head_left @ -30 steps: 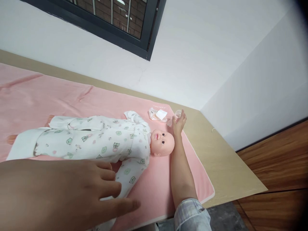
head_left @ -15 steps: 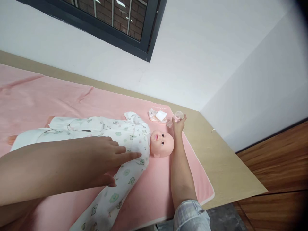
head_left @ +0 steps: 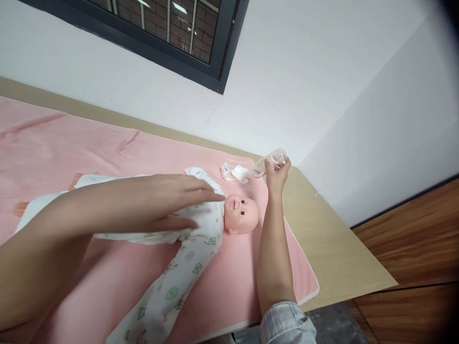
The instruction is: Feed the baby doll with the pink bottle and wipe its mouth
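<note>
clear bottle [head_left: 278, 156] just lifted, clamped in right hand [head_left: 277, 176], so free to move; left hand [head_left: 184, 197], fingers apart, over doll [head_left: 241, 215].

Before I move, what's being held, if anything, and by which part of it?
The right hand holds a clear bottle near its rounded end; the left hand holds nothing visible.

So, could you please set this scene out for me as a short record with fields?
Left hand: open, over the doll's chest; contact unclear
Right hand: holding a clear bottle, tilted
Doll: face up, in printed white clothes
Near bottle: packet with a white square
Surface: pink blanket on a table
</note>
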Demonstrator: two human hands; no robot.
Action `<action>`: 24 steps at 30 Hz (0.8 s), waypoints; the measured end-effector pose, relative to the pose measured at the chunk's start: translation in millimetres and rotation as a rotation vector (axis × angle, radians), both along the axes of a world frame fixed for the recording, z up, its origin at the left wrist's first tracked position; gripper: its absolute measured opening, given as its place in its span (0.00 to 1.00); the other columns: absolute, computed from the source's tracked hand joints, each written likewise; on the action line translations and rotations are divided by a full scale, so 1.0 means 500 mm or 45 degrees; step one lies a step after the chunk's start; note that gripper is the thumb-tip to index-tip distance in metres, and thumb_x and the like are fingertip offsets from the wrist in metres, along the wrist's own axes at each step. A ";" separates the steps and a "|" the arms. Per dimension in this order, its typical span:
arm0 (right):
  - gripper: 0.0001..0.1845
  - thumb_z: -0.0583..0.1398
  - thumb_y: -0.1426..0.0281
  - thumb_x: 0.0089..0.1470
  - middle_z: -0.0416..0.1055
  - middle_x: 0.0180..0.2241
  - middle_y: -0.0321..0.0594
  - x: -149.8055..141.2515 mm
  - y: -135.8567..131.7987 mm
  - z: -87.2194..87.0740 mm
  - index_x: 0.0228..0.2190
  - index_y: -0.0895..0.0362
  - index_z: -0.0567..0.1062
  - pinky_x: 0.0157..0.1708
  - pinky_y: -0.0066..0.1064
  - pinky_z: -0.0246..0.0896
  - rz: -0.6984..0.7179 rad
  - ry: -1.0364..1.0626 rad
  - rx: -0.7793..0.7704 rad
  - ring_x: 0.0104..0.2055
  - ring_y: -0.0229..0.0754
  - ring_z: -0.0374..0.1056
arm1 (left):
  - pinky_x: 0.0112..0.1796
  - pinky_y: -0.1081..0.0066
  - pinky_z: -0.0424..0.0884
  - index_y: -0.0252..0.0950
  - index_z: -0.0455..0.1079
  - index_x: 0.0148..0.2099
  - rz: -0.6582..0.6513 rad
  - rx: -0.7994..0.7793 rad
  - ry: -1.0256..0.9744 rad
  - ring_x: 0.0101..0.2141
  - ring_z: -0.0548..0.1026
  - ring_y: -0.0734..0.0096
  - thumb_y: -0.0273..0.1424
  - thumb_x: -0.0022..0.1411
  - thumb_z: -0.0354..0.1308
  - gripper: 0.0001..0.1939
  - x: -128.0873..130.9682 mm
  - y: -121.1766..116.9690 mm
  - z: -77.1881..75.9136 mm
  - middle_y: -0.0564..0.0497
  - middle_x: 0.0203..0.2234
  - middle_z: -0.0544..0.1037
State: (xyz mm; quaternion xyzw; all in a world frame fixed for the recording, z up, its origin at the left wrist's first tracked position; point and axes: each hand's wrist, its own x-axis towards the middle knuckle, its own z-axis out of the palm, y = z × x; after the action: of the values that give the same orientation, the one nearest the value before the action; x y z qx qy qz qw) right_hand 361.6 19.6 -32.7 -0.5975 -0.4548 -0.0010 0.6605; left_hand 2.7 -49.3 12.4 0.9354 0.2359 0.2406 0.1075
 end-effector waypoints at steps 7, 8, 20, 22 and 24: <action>0.43 0.66 0.59 0.46 0.68 0.51 0.46 -0.156 -0.042 0.058 0.58 0.52 0.54 0.51 0.38 0.66 0.671 0.061 0.030 0.48 0.41 0.69 | 0.51 0.66 0.66 0.43 0.65 0.60 0.064 0.127 -0.226 0.53 0.70 0.59 0.38 0.69 0.51 0.19 0.055 0.055 0.031 0.51 0.54 0.72; 0.42 0.67 0.58 0.46 0.68 0.52 0.45 -0.182 -0.049 0.059 0.58 0.50 0.54 0.52 0.39 0.66 0.759 0.062 0.030 0.50 0.41 0.69 | 0.50 0.66 0.67 0.43 0.62 0.62 0.133 0.109 -0.271 0.52 0.71 0.59 0.40 0.69 0.52 0.21 0.060 0.059 0.025 0.50 0.54 0.72; 0.49 0.66 0.50 0.47 0.59 0.61 0.42 -0.319 -0.095 0.039 0.63 0.44 0.50 0.59 0.47 0.63 1.181 0.040 0.009 0.63 0.48 0.58 | 0.39 0.65 0.69 0.42 0.63 0.59 0.375 0.001 -0.316 0.43 0.76 0.54 0.37 0.56 0.61 0.28 0.070 0.078 0.013 0.52 0.46 0.77; 0.49 0.67 0.51 0.46 0.57 0.62 0.42 -0.317 -0.095 0.041 0.63 0.43 0.50 0.60 0.47 0.62 1.185 0.051 0.014 0.65 0.48 0.55 | 0.40 0.65 0.68 0.41 0.63 0.60 0.375 0.013 -0.307 0.43 0.76 0.53 0.36 0.55 0.60 0.30 0.073 0.076 0.015 0.51 0.45 0.77; 0.49 0.66 0.52 0.47 0.55 0.63 0.41 -0.312 -0.095 0.043 0.63 0.43 0.50 0.61 0.49 0.61 1.181 0.048 0.005 0.65 0.48 0.54 | 0.42 0.64 0.68 0.38 0.62 0.61 0.394 0.040 -0.285 0.42 0.76 0.52 0.37 0.54 0.60 0.32 0.075 0.073 0.015 0.49 0.45 0.78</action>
State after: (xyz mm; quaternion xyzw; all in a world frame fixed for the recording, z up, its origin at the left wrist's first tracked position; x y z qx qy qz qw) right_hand 205.4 -27.8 -11.3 -0.3296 -0.6618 0.3045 0.6005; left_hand 40.1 -12.9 20.0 0.8569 0.3597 0.3604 0.0802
